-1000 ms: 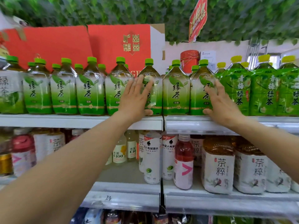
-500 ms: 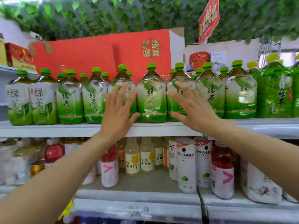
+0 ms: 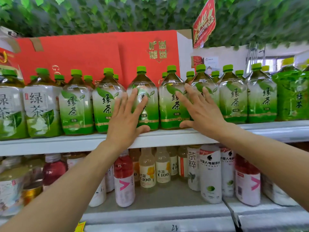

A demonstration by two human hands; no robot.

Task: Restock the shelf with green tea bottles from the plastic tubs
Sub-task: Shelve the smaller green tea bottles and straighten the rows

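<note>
A row of large green tea bottles with green caps stands along the front of the upper shelf, with more behind. My left hand lies flat with straight spread fingers against the front of one green tea bottle in the middle. My right hand is flat too, fingers spread across the neighbouring green tea bottle and the one to its right. Neither hand grips anything. No plastic tub is in view.
Red cardboard boxes stand behind the bottles. Darker green bottles fill the shelf's right end. The lower shelf holds pink, yellow and white drink bottles. Leafy decoration and a red hanging sign are overhead.
My view has shifted left along the shelf. Both hands moved left with it, from bottles further right to the middle ones, staying flat and spread.
</note>
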